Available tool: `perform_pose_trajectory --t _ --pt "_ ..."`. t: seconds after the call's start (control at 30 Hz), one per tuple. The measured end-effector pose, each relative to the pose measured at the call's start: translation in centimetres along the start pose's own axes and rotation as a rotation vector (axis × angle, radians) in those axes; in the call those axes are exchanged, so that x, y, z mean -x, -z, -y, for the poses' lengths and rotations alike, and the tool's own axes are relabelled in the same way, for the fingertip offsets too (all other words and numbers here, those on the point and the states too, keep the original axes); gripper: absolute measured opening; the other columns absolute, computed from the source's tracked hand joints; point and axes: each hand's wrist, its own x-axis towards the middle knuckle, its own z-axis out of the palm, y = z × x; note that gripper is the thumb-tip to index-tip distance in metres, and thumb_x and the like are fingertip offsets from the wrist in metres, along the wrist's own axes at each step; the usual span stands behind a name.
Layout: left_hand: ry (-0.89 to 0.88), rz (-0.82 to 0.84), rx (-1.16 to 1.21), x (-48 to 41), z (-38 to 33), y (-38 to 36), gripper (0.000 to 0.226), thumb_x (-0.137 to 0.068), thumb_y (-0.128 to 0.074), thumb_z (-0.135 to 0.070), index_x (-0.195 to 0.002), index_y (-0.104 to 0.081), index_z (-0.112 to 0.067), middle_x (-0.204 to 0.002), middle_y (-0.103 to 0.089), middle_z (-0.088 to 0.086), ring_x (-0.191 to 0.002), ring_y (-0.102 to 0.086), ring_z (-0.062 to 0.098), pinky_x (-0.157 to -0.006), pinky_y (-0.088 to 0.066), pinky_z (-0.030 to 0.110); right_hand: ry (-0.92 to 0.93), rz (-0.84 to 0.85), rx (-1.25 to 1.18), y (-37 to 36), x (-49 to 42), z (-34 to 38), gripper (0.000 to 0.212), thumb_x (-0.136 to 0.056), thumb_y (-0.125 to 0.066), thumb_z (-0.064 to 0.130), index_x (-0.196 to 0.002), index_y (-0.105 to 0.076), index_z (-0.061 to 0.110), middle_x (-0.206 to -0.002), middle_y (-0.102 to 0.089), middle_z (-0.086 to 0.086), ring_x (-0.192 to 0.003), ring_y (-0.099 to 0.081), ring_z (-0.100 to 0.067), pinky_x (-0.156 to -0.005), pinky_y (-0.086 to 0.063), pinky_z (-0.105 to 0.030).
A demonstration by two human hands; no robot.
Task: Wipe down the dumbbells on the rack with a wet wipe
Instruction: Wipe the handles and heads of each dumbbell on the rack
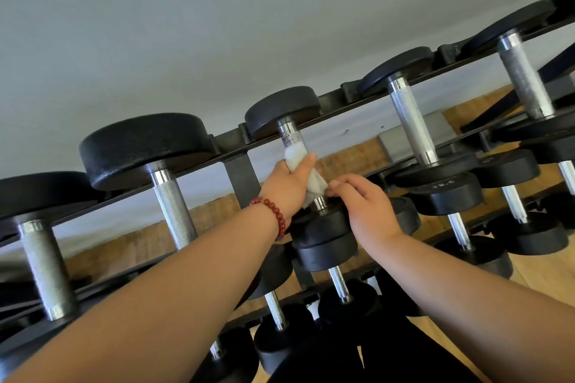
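A black dumbbell (284, 109) with a knurled chrome handle lies across the top tier of the rack (242, 168) in the middle of the view. A white wet wipe (314, 179) is wrapped around that handle. My left hand (286, 186), with a red bead bracelet at the wrist, grips the wipe and the handle through it. My right hand (364, 205) rests on the dumbbell's near head (326, 230), its fingertips touching the lower end of the wipe at the handle's base.
Larger dumbbells (146, 146) lie to the left on the top tier and more dumbbells (410, 115) to the right. Lower tiers hold several smaller dumbbells (448, 193). A grey wall (217, 25) is behind the rack and wooden floor (544, 270) shows at the right.
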Motion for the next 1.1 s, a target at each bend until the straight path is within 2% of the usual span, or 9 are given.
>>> perform_pose_trajectory --t 0.07,0.2,0.3,0.47,0.6,0.8,0.9,1.0,1.1 --pt "-0.02 0.016 -0.009 0.1 0.2 -0.1 0.035 -0.09 -0.054 -0.059 -0.101 -0.054 -0.026 -0.102 -0.069 0.002 -0.093 -0.067 0.02 -0.088 -0.055 0.039 0.011 0.027 -0.025 0.1 0.6 -0.4 0.019 -0.096 -0.056 0.021 -0.088 -0.067 0.007 -0.087 -0.068 -0.009 -0.086 -0.063 -0.02 -0.076 -0.047 -0.028" --pt "-0.059 0.143 -0.267 1.4 1.1 0.3 0.024 -0.095 -0.051 -0.051 -0.084 -0.05 -0.03 -0.094 -0.066 0.0 -0.089 -0.064 0.017 -0.082 -0.052 0.033 0.126 0.053 0.036 0.2 1.8 -1.1 0.016 -0.085 -0.059 0.04 -0.092 -0.061 0.026 -0.095 -0.063 0.002 -0.087 -0.057 0.002 -0.077 -0.042 -0.01" --pt "-0.072 0.168 -0.244 0.8 0.7 0.6 0.032 -0.093 -0.054 -0.053 -0.093 -0.061 -0.022 -0.092 -0.07 0.003 -0.084 -0.068 0.019 -0.083 -0.055 0.036 0.157 0.045 0.058 0.2 1.8 -1.5 0.022 -0.078 -0.062 0.047 -0.09 -0.058 0.028 -0.095 -0.06 0.001 -0.084 -0.054 0.006 -0.075 -0.041 -0.007" --pt "-0.023 0.059 -0.121 0.9 1.0 -0.3 0.04 -0.089 -0.059 -0.054 -0.107 -0.056 -0.018 -0.103 -0.069 0.002 -0.085 -0.066 0.016 -0.084 -0.057 0.037 0.139 0.006 0.045 0.0 1.5 -2.5 0.022 -0.089 -0.068 0.029 -0.097 -0.059 0.012 -0.098 -0.061 -0.007 -0.084 -0.055 0.001 -0.074 -0.042 -0.008" --pt "-0.018 0.183 -0.387 1.0 1.7 0.6 0.052 -0.087 -0.061 -0.057 -0.119 -0.048 -0.018 -0.105 -0.063 0.001 -0.096 -0.062 0.018 -0.084 -0.053 0.034 0.213 -0.095 0.181 -0.1 1.5 -2.9 0.05 -0.073 -0.055 0.06 -0.096 -0.055 0.016 -0.096 -0.051 0.009 -0.093 -0.047 -0.004 -0.08 -0.034 -0.005" --pt "-0.028 0.182 -0.416 0.6 0.9 0.5 0.073 -0.082 -0.061 -0.064 -0.132 -0.046 -0.012 -0.119 -0.061 0.005 -0.104 -0.06 0.022 -0.089 -0.05 0.035 0.251 -0.145 0.225 -0.3 1.5 -3.0 0.052 -0.071 -0.047 0.064 -0.098 -0.053 0.02 -0.098 -0.046 0.017 -0.102 -0.038 -0.004 -0.084 -0.027 -0.001" --pt "0.009 0.278 -0.452 1.8 0.9 0.7 0.054 -0.094 -0.047 -0.058 -0.128 -0.047 -0.015 -0.112 -0.058 0.001 -0.098 -0.057 0.016 -0.089 -0.047 0.026 0.239 -0.129 0.214 -0.2 1.5 -3.1 0.054 -0.07 -0.046 0.065 -0.099 -0.053 0.02 -0.099 -0.046 0.02 -0.105 -0.041 -0.007 -0.085 -0.027 -0.002" --pt "0.007 0.353 -0.461 2.4 1.1 1.5 0.012 -0.1 -0.049 -0.039 -0.091 -0.047 -0.031 -0.09 -0.055 -0.013 -0.075 -0.051 -0.004 -0.062 -0.042 0.004 0.226 -0.116 0.213 -0.2 1.5 -3.0 0.055 -0.07 -0.046 0.066 -0.101 -0.053 0.021 -0.1 -0.046 0.017 -0.107 -0.042 -0.009 -0.084 -0.027 0.0" --pt "-0.052 0.339 -0.461 2.0 0.9 2.0 0.018 -0.097 -0.054 -0.041 -0.108 -0.045 -0.029 -0.096 -0.057 -0.015 -0.083 -0.052 -0.001 -0.066 -0.042 0.006 0.223 -0.103 0.206 -0.3 1.7 -2.9 0.056 -0.069 -0.046 0.067 -0.103 -0.053 0.022 -0.101 -0.047 0.019 -0.107 -0.043 -0.008 -0.083 -0.028 0.0"
